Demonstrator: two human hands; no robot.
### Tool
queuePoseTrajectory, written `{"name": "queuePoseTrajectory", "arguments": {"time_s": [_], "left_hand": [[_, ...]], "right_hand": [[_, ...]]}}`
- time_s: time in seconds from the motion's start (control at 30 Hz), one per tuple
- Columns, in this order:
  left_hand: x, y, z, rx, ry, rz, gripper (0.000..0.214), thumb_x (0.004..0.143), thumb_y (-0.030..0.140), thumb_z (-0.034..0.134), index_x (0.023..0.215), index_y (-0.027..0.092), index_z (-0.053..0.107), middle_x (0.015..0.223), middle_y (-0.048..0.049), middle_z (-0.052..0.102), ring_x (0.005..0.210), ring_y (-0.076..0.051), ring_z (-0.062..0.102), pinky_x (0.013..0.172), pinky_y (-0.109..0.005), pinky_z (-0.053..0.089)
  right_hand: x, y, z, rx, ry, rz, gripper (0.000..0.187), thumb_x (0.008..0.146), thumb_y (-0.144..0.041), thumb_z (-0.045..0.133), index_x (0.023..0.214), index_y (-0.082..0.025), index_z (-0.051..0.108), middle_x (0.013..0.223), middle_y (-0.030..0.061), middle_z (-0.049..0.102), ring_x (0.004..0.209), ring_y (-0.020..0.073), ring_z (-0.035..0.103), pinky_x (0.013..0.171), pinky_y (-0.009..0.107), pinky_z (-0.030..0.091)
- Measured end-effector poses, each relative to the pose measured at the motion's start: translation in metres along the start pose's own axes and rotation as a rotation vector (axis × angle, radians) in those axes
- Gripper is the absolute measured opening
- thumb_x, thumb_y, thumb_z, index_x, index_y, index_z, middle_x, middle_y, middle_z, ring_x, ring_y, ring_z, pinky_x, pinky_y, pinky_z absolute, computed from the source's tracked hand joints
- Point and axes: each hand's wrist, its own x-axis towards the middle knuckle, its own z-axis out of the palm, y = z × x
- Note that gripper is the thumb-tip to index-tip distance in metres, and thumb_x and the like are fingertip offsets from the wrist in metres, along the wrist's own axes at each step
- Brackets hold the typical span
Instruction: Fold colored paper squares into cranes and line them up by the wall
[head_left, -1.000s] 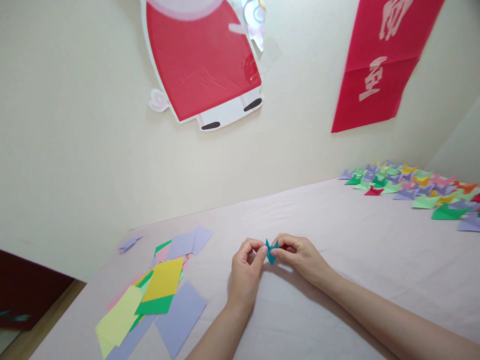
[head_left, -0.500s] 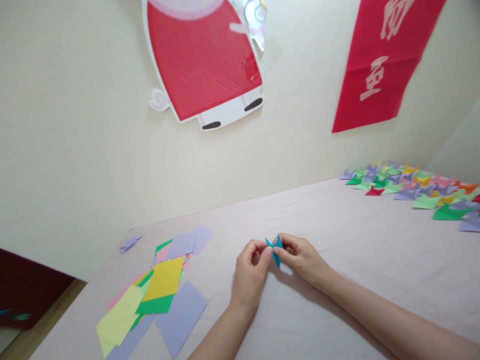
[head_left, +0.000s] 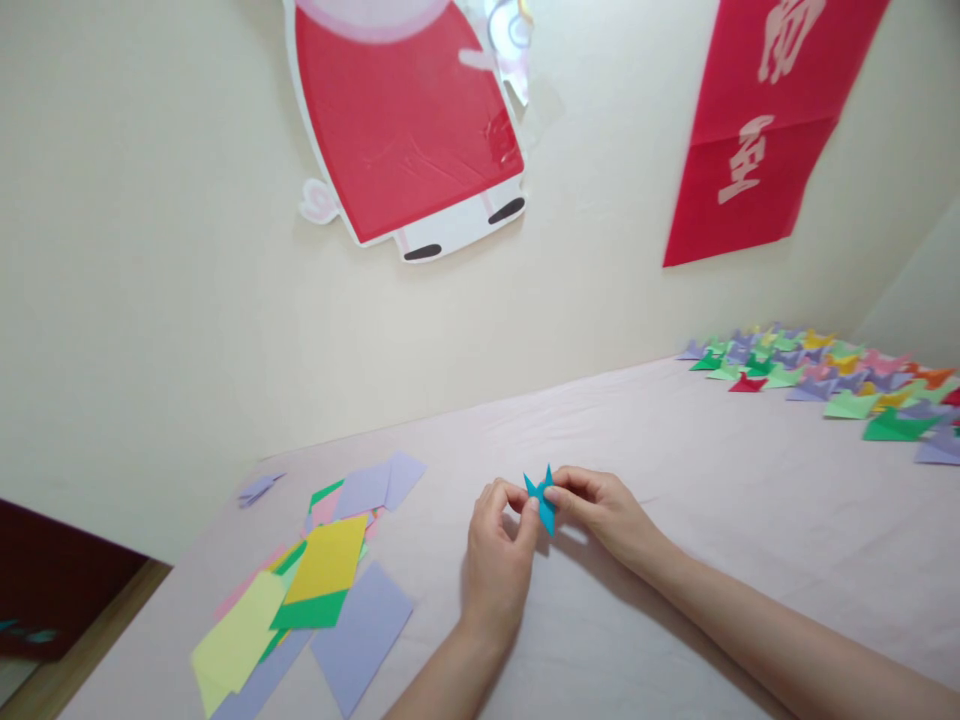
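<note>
Delicately, the left hand and right hand, both nearly closed, pinch one blue, pointed folded-paper figure.

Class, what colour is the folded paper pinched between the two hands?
The folded paper is plain teal blue; it shows best in the head view.

The left hand and right hand face each other closely, each pinching with thumb and fingers, the bare left forearm steeply inclined, the bare right forearm extended obliquely.
</note>
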Motion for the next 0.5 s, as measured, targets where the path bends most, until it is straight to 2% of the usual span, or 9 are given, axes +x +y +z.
{"name": "queuePoseTrajectory", "arguments": {"time_s": [0.1, 0.27, 0.5], "left_hand": [[0.001, -0.003, 0.001, -0.038, -0.006, -0.055, 0.021, 0.089, 0.036, 0.055, 0.074, 0.021, 0.052, 0.071, 0.0033, 0.055, 0.066, -0.014, 0.051, 0.064, -0.024, 0.038], [0.003, -0.006, 0.002, -0.030, -0.082, -0.019, 0.019, 0.088, 0.036, 0.057, 0.076, 0.021, 0.056, 0.073, 0.0023, 0.056, 0.070, -0.015, 0.051, 0.066, -0.025, 0.037], [0.006, -0.010, 0.001, -0.003, -0.083, 0.027, 0.021, 0.086, 0.034, 0.062, 0.070, 0.021, 0.059, 0.075, 0.0009, 0.059, 0.076, -0.017, 0.052, 0.071, -0.027, 0.037]], "right_hand": [[0.001, 0.005, -0.002, 0.080, 0.033, -0.012, 0.027, 0.076, -0.044, 0.069, 0.085, -0.019, 0.063, 0.078, 0.0003, 0.063, 0.074, 0.0171, 0.058, 0.072, 0.030, 0.046], [0.000, 0.012, -0.005, 0.044, 0.021, -0.037, 0.024, 0.080, -0.041, 0.069, 0.080, -0.018, 0.063, 0.073, -0.0008, 0.061, 0.070, 0.0146, 0.055, 0.069, 0.028, 0.044], [0.000, 0.011, -0.003, -0.003, 0.032, -0.095, 0.023, 0.081, -0.041, 0.067, 0.082, -0.019, 0.061, 0.074, -0.0017, 0.058, 0.069, 0.0144, 0.052, 0.067, 0.027, 0.042]]}}
